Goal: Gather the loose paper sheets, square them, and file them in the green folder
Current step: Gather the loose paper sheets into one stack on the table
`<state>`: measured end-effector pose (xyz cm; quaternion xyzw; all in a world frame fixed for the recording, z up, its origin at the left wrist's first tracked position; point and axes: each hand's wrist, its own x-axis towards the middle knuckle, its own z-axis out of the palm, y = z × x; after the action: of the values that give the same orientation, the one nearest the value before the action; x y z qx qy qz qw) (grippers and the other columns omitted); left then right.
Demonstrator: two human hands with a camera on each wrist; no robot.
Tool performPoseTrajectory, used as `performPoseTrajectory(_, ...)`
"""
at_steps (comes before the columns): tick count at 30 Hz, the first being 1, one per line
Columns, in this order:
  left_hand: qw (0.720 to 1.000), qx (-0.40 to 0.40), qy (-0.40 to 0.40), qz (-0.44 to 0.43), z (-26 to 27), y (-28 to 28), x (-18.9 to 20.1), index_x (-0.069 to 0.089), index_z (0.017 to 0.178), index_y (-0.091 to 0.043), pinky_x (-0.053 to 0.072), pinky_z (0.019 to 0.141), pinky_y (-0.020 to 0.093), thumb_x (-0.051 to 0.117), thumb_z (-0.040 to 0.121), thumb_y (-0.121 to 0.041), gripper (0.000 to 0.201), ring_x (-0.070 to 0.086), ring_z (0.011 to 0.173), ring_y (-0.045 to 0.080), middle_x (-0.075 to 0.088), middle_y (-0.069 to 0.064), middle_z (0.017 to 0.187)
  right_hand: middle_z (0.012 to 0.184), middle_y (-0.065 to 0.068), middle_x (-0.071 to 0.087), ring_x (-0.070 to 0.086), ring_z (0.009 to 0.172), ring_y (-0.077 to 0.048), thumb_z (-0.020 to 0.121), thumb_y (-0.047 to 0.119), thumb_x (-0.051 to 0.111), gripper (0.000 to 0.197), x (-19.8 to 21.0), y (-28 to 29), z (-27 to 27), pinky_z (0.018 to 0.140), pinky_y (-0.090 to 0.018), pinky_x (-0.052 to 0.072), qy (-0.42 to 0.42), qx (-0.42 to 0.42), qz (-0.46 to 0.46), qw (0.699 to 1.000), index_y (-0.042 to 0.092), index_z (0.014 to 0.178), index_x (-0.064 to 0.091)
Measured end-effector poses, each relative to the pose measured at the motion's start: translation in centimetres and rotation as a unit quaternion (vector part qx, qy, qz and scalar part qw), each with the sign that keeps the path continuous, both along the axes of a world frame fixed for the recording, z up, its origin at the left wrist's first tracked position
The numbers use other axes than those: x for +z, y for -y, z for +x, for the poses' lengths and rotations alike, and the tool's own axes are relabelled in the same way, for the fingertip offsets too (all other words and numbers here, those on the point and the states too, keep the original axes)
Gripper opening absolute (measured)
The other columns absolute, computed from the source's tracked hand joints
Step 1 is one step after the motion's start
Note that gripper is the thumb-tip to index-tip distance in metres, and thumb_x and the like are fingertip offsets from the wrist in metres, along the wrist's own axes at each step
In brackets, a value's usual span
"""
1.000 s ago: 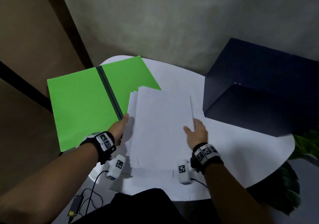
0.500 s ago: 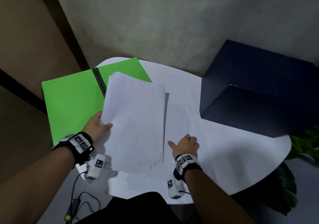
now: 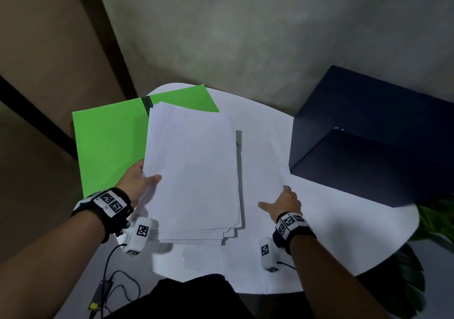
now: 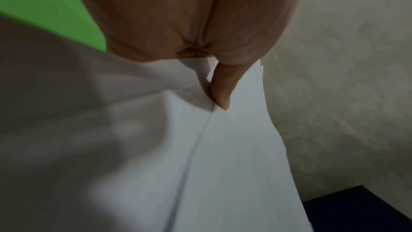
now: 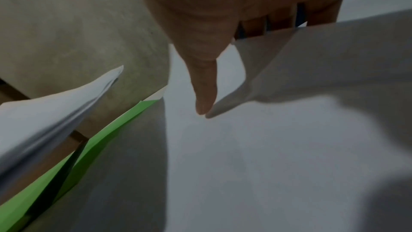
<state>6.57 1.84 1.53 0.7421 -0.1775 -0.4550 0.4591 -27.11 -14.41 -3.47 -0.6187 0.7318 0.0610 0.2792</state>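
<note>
White paper stack (image 3: 194, 171) hangs pinched in my left hand (image 3: 137, 183), lifted above the green folder (image 3: 110, 141). My right hand (image 3: 282, 203), fingers slipped under a loose sheet (image 3: 260, 171) on the table (image 3: 344, 220), should lift gently. Only the right wrist view shows those fingers (image 5: 278, 22) underneath; the head view hides them.

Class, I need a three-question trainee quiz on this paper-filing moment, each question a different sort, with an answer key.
1. True or false: the green folder lies open.
2. Which hand grips the paper stack? A) left hand B) right hand C) both
3. Fill in: right of the table stands a dark blue ____.

Key: 1 true; 2 A; 3 box.
</note>
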Motion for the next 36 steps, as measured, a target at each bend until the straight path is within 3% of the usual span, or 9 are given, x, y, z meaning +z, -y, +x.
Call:
performPoseTrajectory(6, 1.0, 0.004, -0.01, -0.015, 0.1, -0.5, 0.0, 0.059, 0.113, -0.023, 0.044, 0.088, 0.031, 0.06, 0.09, 0.004, 0.035, 0.062, 0.096, 0.004, 0.068, -0.011, 0.103, 0.147, -0.012, 0.035, 0.035, 0.135, -0.035, 0.059, 0.065, 0.08, 0.124, -0.2, -2.2, 2.4, 0.1, -0.053, 0.043, -0.043, -0.021, 0.018, 0.999, 0.01, 0.151, 0.017)
performPoseTrajectory(10, 1.0, 0.009, -0.006, -0.02, -0.1, -0.7, 0.2, 0.057, 0.116, -0.019, 0.045, 0.084, 0.027, 0.058, 0.091, 0.005, 0.035, 0.061, 0.094, 0.003, 0.066, -0.01, 0.102, 0.137, -0.015, 0.04, 0.051, 0.122, -0.036, 0.058, 0.058, 0.085, 0.119, -0.8, -3.4, 3.8, 0.092, -0.049, 0.051, -0.021, -0.043, 0.013, 0.999, 0.005, 0.146, 0.023)
performPoseTrajectory(14, 1.0, 0.008, -0.007, -0.018, -0.1, -0.6, 0.1, 0.057, 0.118, -0.017, 0.045, 0.079, 0.024, 0.059, 0.09, 0.006, 0.036, 0.061, 0.094, 0.004, 0.066, -0.009, 0.102, 0.129, -0.018, 0.058, 0.062, 0.113, -0.036, 0.071, 0.029, 0.086, 0.08, -0.7, -3.2, 3.9, 0.09, -0.041, 0.055, 0.077, -0.114, 0.009, 0.99, 0.001, 0.132, 0.042)
performPoseTrajectory(17, 1.0, 0.001, -0.014, -0.014, 0.0, -0.6, -0.2, 0.058, 0.121, -0.016, 0.045, 0.085, 0.03, 0.061, 0.089, 0.004, 0.038, 0.063, 0.101, 0.01, 0.068, -0.006, 0.107, 0.136, -0.018, 0.057, 0.058, 0.121, -0.035, 0.082, 0.022, 0.077, 0.069, 0.4, -3.1, 3.1, 0.096, -0.037, 0.049, 0.136, -0.134, -0.007, 0.981, 0.003, 0.138, 0.044)
performPoseTrajectory(22, 0.999, -0.029, -0.002, 0.022, -1.3, -0.4, -1.1, 0.059, 0.119, -0.014, 0.044, 0.093, 0.035, 0.063, 0.089, 0.001, 0.034, 0.062, 0.103, 0.023, 0.067, 0.004, 0.112, 0.116, -0.011, 0.068, 0.065, 0.103, -0.031, 0.083, 0.016, 0.074, 0.048, 7.1, -1.2, 0.2, 0.093, -0.037, 0.052, 0.194, -0.078, -0.182, 0.961, 0.015, 0.127, 0.055)
performPoseTrajectory(27, 0.991, -0.105, 0.029, 0.073, -3.8, 0.1, -3.2, 0.061, 0.113, -0.021, 0.053, 0.087, 0.036, 0.059, 0.085, -0.005, 0.032, 0.067, 0.1, 0.022, 0.071, -0.002, 0.107, 0.099, 0.008, 0.068, 0.067, 0.094, -0.016, 0.079, 0.013, 0.075, 0.042, 17.6, 1.0, -1.4, 0.085, -0.032, 0.054, 0.302, -0.061, -0.355, 0.883, 0.037, 0.103, 0.05)
performPoseTrajectory(30, 0.988, -0.118, 0.045, 0.087, -5.0, 0.5, -3.9, 0.061, 0.114, -0.018, 0.054, 0.086, 0.039, 0.053, 0.085, -0.005, 0.033, 0.066, 0.094, 0.023, 0.072, 0.002, 0.105, 0.092, 0.014, 0.069, 0.069, 0.081, 0.006, 0.08, 0.009, 0.075, 0.041, 21.2, 1.0, -1.5, 0.074, -0.015, 0.054, 0.388, -0.076, -0.363, 0.844, 0.029, 0.106, 0.05)
performPoseTrajectory(33, 0.985, -0.116, 0.086, 0.094, -5.0, 1.0, -4.5, 0.058, 0.115, -0.012, 0.049, 0.09, 0.039, 0.049, 0.087, -0.002, 0.031, 0.06, 0.097, 0.028, 0.067, 0.01, 0.108, 0.089, 0.01, 0.07, 0.068, 0.071, 0.008, 0.08, 0.006, 0.076, 0.036, 20.2, 1.5, -1.0, 0.068, -0.014, 0.054, 0.44, -0.086, -0.33, 0.831, 0.017, 0.107, 0.055)
performPoseTrajectory(36, 0.99, -0.089, 0.03, 0.102, -4.2, 1.3, -4.8, 0.065, 0.103, -0.01, 0.054, 0.083, 0.044, 0.052, 0.082, -0.014, 0.025, 0.065, 0.089, 0.033, 0.07, 0.015, 0.1, 0.092, 0.002, 0.073, 0.068, 0.068, 0.003, 0.077, 0.006, 0.08, 0.033, 14.6, 1.7, 0.4, 0.071, -0.024, 0.057, 0.434, -0.107, -0.226, 0.865, 0.014, 0.103, 0.061)
